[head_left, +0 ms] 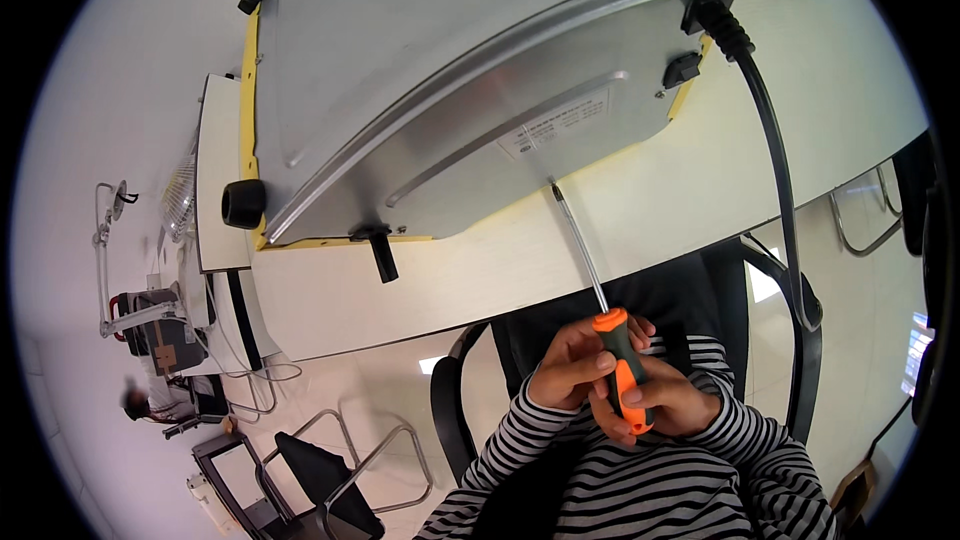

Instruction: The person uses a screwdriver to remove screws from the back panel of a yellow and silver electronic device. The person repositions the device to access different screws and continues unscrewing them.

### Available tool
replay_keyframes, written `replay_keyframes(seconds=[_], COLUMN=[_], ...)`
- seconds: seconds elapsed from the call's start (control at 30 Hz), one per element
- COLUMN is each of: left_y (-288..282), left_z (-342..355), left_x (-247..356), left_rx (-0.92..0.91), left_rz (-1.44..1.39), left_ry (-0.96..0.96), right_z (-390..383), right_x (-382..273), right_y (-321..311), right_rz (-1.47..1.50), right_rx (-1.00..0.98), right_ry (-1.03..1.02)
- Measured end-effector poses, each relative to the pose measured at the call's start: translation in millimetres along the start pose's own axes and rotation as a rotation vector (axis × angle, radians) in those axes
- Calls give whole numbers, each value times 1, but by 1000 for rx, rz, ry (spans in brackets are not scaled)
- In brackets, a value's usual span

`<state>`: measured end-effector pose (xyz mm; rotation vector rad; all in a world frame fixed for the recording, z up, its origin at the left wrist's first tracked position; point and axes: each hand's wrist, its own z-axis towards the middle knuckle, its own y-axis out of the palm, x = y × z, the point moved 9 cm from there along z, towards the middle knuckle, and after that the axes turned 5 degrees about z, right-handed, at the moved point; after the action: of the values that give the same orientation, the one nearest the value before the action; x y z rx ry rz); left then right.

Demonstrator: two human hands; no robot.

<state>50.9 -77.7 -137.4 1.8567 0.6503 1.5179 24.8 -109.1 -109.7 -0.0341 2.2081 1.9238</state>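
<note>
Both hands are around an orange and dark-green screwdriver (625, 375) at my lap, its long shaft pointing up toward the appliance. My left hand (575, 365) grips the upper handle; my right hand (668, 398) wraps its lower part, thumb across it. The screwdriver's tip is near the lower edge of a silver metal appliance (430, 90) with yellow edging and black feet, lying on a white table (680, 210). The appliance has a label, a raised rib and a black power cord (770, 140) hanging over the table's edge.
A black chair (455, 390) surrounds me. To the left stand a jointed lamp arm (137, 317), a fan (180, 200) and a metal-framed chair (315, 475). A person (160, 400) is in the left background. Another chair frame (870, 245) is at the right.
</note>
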Motion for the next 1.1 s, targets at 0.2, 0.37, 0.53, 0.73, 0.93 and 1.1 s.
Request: replay_keyframes(seconds=[0.2,0.37,0.53,0.73,0.93,1.1], left_y=[-2,-2,1,-3,-5,5], left_z=[-6,-12,-8,-1,-4,-8], left_x=[4,12,12,7,4,10], left_rx=[17,67,22,144,141,38], left_rz=[-20,-2,0,92,13,-101], left_ry=[26,-31,5,-18,-21,-54], right_z=[7,12,11,7,8,8], right_x=[5,7,6,3,2,-1], right_y=[-1,7,6,0,-1,6], right_rz=[-81,-66,-69,10,-46,-34], right_rx=[55,-6,-15,5,37,-51], right_ry=[23,25,12,-18,-48,-22])
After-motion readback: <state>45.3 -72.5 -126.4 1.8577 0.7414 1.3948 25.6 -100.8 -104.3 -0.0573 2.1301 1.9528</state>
